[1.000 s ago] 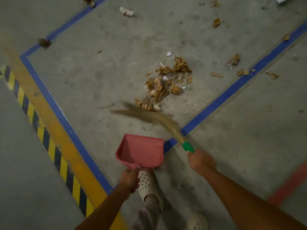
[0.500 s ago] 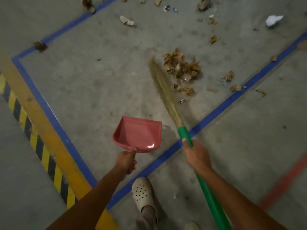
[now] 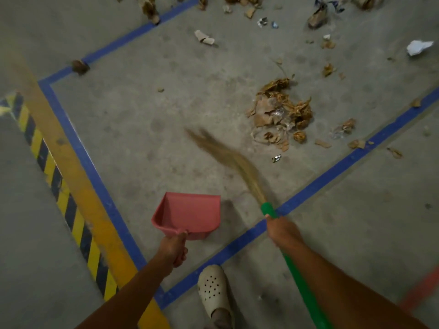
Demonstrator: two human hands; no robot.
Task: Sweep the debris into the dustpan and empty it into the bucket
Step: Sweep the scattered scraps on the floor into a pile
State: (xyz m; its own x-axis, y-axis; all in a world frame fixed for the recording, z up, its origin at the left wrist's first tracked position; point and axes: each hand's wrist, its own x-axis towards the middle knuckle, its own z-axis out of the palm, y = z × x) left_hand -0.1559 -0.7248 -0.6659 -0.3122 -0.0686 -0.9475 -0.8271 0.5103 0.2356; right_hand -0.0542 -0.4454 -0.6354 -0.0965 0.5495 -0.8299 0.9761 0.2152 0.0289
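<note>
My left hand (image 3: 173, 250) grips the handle of a pink dustpan (image 3: 190, 214), held empty just above the concrete floor. A broom with a green handle (image 3: 301, 284) is gripped near its top by my right hand (image 3: 282, 231). Its straw bristles (image 3: 228, 157) are blurred and point up and to the left, clear of the debris. A pile of brown leaves and torn paper (image 3: 281, 110) lies on the floor to the right of the bristles. No bucket is in view.
Blue tape lines (image 3: 80, 148) frame the floor area, with a yellow and black striped band (image 3: 59, 181) at the left. More scraps lie scattered at the top, including a white crumpled paper (image 3: 418, 47). My white perforated shoe (image 3: 213, 290) stands at the bottom.
The broom bristles swung from beside the pile down and leftward, away from it. The view has moved forward, so the pile sits further right. The dustpan stays in my left hand.
</note>
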